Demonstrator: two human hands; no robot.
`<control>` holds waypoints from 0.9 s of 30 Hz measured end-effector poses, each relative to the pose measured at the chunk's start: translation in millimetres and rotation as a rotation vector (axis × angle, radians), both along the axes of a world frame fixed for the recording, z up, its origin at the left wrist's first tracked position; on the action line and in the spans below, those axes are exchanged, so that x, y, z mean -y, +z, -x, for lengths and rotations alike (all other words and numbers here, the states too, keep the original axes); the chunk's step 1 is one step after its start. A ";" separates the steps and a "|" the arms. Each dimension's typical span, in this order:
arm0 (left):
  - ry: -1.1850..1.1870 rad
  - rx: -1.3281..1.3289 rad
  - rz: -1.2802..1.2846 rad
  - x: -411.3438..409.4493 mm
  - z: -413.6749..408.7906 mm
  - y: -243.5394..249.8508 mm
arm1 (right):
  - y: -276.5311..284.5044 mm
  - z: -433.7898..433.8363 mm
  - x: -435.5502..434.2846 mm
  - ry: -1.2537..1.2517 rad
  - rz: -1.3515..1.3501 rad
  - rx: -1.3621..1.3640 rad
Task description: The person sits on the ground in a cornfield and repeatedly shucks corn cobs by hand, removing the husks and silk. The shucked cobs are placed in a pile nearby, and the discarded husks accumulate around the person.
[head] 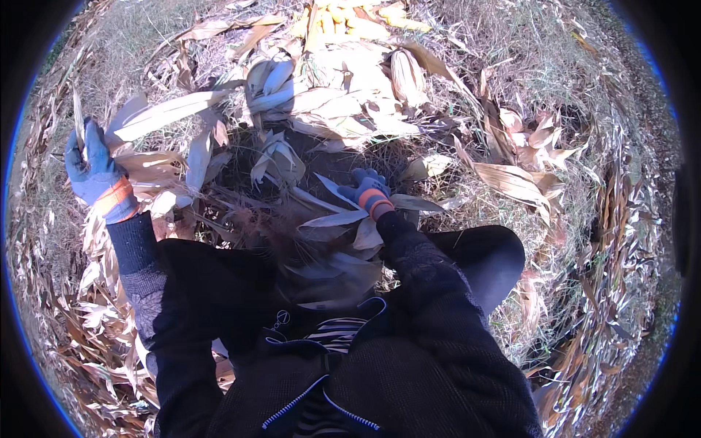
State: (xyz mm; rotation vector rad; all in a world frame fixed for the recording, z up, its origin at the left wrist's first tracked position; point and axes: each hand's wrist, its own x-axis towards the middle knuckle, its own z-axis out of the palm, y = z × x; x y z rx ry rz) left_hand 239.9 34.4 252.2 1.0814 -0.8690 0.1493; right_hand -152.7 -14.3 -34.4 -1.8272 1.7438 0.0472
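My left hand (97, 167), in a grey-blue glove with an orange band, is raised at the far left. A narrow dry husk strip (78, 117) stands up from between its thumb and fingers. Just right of it lies a long pale corn husk leaf (167, 116). In a matching glove, my right hand (369, 189) reaches low over the ground before me, thumb out to the left. Husk leaves (337, 219) lie beneath and beside it; whether its fingers grip anything is hidden. A partly opened corn husk (278, 159) lies left of that hand.
Yellow corn ears (342, 22) are heaped at the top, in bright sun. A closed, husk-covered ear (408, 79) lies below them. More loose husks (517, 186) are to the right, with dry grass (558, 71) around. My bent knee (487, 263) is beside my right arm.
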 end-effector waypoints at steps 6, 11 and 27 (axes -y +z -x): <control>0.112 0.313 -0.203 -78.6 -173.3 6.7 | 2.4 29.2 27.7 -0.225 0.110 0.024; 1.125 0.888 -1.232 -111.3 -148.9 -1.1 | -72.5 102.6 69.2 -0.642 0.317 0.152; -0.199 0.592 -0.594 1.5 31.3 -19.8 | -22.0 26.4 68.3 0.106 0.307 -0.066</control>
